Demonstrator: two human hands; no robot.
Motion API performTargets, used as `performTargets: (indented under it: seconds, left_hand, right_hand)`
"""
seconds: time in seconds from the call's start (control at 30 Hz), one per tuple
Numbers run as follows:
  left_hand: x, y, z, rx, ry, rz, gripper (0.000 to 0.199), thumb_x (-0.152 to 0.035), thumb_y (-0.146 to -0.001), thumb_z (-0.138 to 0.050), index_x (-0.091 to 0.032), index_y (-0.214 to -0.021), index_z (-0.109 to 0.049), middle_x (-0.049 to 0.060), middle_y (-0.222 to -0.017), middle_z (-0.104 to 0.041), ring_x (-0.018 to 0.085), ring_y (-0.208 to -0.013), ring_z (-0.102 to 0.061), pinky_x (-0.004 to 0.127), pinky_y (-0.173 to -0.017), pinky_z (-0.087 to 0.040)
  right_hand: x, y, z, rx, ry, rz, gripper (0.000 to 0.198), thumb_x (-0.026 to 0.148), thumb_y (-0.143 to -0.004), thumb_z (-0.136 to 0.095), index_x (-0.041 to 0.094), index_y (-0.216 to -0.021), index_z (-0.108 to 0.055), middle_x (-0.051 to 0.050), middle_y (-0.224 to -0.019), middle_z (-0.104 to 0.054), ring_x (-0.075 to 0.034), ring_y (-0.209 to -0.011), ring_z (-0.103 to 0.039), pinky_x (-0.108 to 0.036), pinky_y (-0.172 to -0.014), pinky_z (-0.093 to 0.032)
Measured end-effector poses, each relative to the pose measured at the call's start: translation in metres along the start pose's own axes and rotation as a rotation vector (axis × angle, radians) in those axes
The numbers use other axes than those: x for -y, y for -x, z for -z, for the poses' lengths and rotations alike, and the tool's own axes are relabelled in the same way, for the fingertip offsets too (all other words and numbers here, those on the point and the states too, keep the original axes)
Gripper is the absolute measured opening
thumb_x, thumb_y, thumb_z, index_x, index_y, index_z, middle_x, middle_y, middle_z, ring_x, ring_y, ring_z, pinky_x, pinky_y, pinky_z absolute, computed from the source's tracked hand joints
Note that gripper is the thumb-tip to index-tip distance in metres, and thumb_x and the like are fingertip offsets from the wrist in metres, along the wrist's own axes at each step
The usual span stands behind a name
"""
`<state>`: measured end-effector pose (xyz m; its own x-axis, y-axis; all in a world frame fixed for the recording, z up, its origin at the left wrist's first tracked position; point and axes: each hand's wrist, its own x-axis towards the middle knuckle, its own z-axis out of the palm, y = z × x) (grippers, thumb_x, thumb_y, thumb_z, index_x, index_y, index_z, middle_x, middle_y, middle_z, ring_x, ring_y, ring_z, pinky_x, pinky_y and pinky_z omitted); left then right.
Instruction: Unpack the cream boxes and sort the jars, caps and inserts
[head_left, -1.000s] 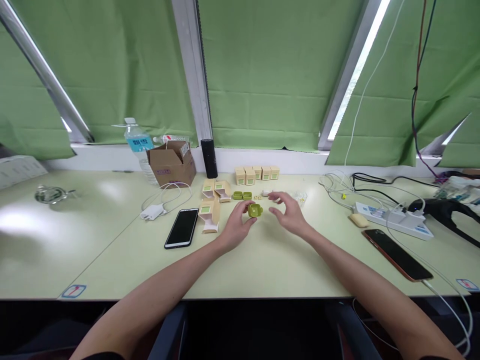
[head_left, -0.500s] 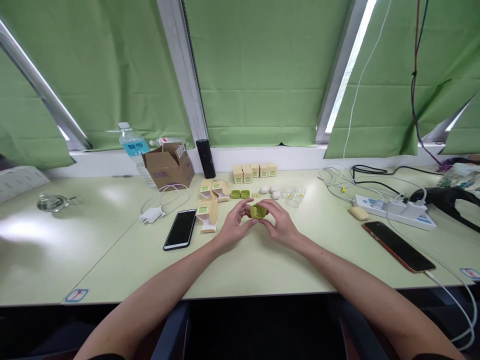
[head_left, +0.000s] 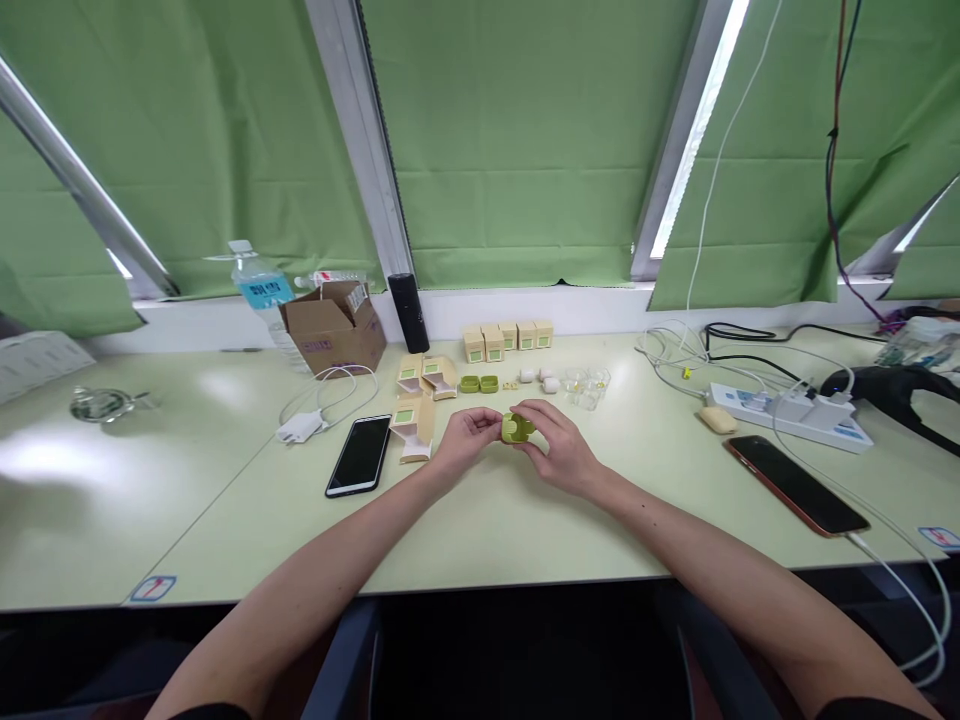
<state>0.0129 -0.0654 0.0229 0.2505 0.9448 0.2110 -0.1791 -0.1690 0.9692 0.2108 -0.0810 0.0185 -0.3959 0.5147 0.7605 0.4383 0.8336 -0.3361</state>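
Observation:
A small olive-green hollow case (head_left: pixel 514 428), perhaps an earphone case cover, is held up above the table between both hands. My right hand (head_left: pixel 561 446) grips it from the right, fingers over the top and thumb below. My left hand (head_left: pixel 466 438) has its fingers curled, the tips pinching the case's left edge. Just beyond lie two green case pieces (head_left: pixel 478 384), tiny yellowish pieces (head_left: pixel 511 385), several small white rounded items (head_left: pixel 550 384) and several clear plastic cups (head_left: pixel 586 388). Opened small cartons (head_left: pixel 412 418) lie left of my left hand.
Several small closed boxes (head_left: pixel 493 344) stand in a row at the back. A black-screened phone (head_left: pixel 360 456), a white charger (head_left: pixel 300 427) and a cardboard box (head_left: pixel 337 330) are on the left. On the right are a power strip (head_left: pixel 795 418) and a charging phone (head_left: pixel 795 484).
My left hand has shifted slightly left and its fingers have curled in, from cupping the green case to pinching its left edge. The case has turned a little in my right hand.

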Motion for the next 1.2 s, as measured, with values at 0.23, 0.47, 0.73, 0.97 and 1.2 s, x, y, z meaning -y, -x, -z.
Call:
performTargets:
  seconds: [0.23, 0.47, 0.73, 0.97, 1.2]
  left_hand:
    - [-0.002, 0.000, 0.002, 0.024, 0.027, 0.009, 0.043, -0.048, -0.062, -0.094, -0.014, -0.076, -0.072, 0.005, -0.072, -0.074, 0.018, -0.065, -0.070, 0.033, -0.071, -0.060]
    - [-0.001, 0.003, -0.006, -0.057, -0.022, -0.002, 0.037, -0.045, -0.063, -0.092, -0.015, -0.073, -0.071, 0.004, -0.066, -0.073, 0.018, -0.062, -0.069, 0.032, -0.067, -0.058]
    - [-0.001, 0.008, -0.012, -0.129, -0.106, -0.057, 0.031, -0.043, -0.071, -0.086, -0.017, -0.074, -0.071, 0.003, -0.070, -0.073, 0.018, -0.067, -0.069, 0.033, -0.071, -0.058]
    - [-0.004, 0.009, -0.010, -0.092, -0.099, -0.054, 0.037, -0.038, -0.072, -0.086, -0.018, -0.096, -0.068, 0.005, -0.078, -0.076, 0.021, -0.075, -0.075, 0.036, -0.080, -0.060]
    - [-0.002, 0.011, -0.009, -0.032, -0.107, -0.051, 0.036, -0.031, -0.076, -0.082, -0.016, -0.105, -0.067, 0.010, -0.096, -0.079, 0.024, -0.094, -0.076, 0.040, -0.091, -0.060]
  right_hand:
    - [-0.001, 0.001, -0.001, -0.007, 0.010, 0.012, 0.053, 0.018, -0.093, -0.062, 0.029, -0.144, -0.052, -0.013, -0.124, -0.064, -0.030, -0.115, -0.065, -0.051, -0.095, -0.061]
    - [-0.004, 0.002, -0.003, -0.019, -0.011, 0.026, 0.055, 0.016, -0.094, -0.061, 0.029, -0.146, -0.052, -0.012, -0.117, -0.065, -0.029, -0.111, -0.066, -0.050, -0.091, -0.062]
    - [-0.005, 0.002, -0.006, -0.011, -0.043, -0.028, 0.052, 0.019, -0.094, -0.064, 0.030, -0.143, -0.054, -0.011, -0.112, -0.065, -0.027, -0.101, -0.068, -0.046, -0.085, -0.063]
    - [-0.004, 0.000, -0.003, -0.014, -0.032, -0.092, 0.048, 0.022, -0.094, -0.064, 0.028, -0.140, -0.052, -0.012, -0.118, -0.066, -0.027, -0.100, -0.068, -0.046, -0.084, -0.062]
    - [-0.010, 0.002, -0.004, 0.014, -0.037, -0.117, 0.029, 0.016, -0.091, -0.063, 0.024, -0.118, -0.057, -0.010, -0.110, -0.066, -0.025, -0.093, -0.066, -0.042, -0.075, -0.061]
